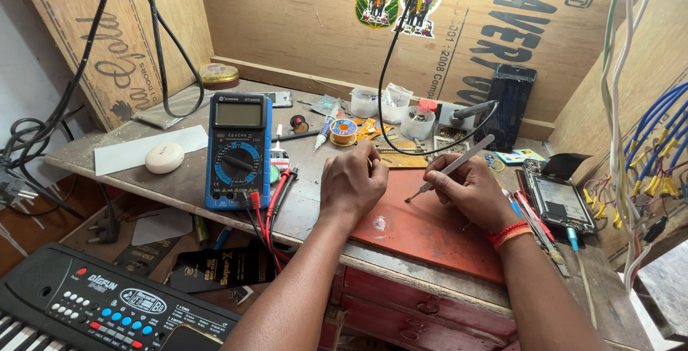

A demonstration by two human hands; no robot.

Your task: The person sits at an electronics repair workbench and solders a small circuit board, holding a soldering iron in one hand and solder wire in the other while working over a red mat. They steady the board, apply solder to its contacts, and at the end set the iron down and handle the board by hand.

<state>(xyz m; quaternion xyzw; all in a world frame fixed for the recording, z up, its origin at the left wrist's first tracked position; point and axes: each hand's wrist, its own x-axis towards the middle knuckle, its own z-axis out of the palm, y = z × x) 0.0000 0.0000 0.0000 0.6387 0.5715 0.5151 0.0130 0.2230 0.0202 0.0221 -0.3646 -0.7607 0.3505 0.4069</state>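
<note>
On the red mat [423,233], the right hand [469,190] pinches tweezers [450,168], tip pointing near-left; the left hand [352,182], fingers curled, rests just left.

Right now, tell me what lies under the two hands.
A red mat lies under the left hand and the right hand, which holds tweezers. Whatever sits beneath the left fist is covered.

We see a blue multimeter [239,152] with a grey screen and red and black leads [269,204]. The mat [423,229] is orange-red, the tweezers [451,167] silver. A white oval case [164,157] lies on white paper [147,149]. The keyboard [93,304] is black with blue and red buttons. A red thread band [510,233] circles the wrist.
</note>
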